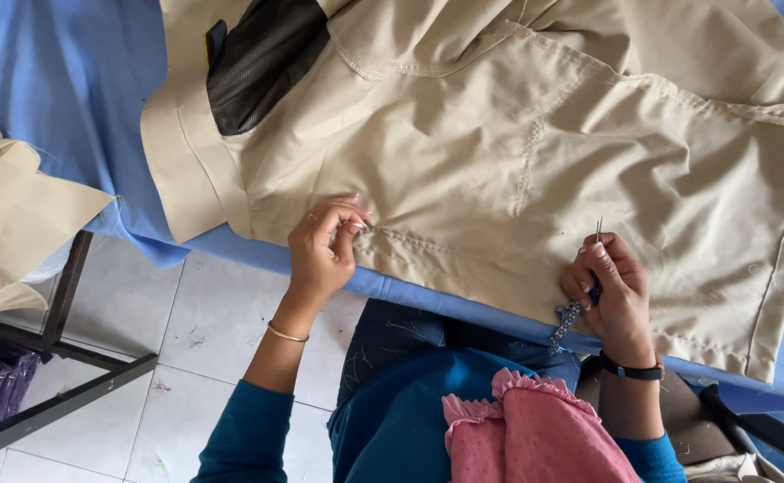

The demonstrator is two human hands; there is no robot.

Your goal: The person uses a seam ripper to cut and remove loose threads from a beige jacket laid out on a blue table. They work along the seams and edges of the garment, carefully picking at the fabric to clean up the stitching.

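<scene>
Trimming loose threads along a seam of a tan garment

A blue cloth (70, 98) covers the table, and the tan garment (535, 152) lies spread flat over most of it, a black mesh patch (262, 58) toward eleven o'clock and another folded tan piece (8, 215) out at nine. The left hand (320, 246) is curled at the lower seam, thumb and fingertips pressed together, pinching what looks like a loose thread or the seam edge itself; I cannot tell which. The right hand (611, 291), at four o'clock near the hem, is closed around small thread snips (597, 234), blades pointing up and off the cloth. I judge this the thread-cleaning step; the next move calls for bringing the snips across to the pinch without nicking the fabric.
</scene>
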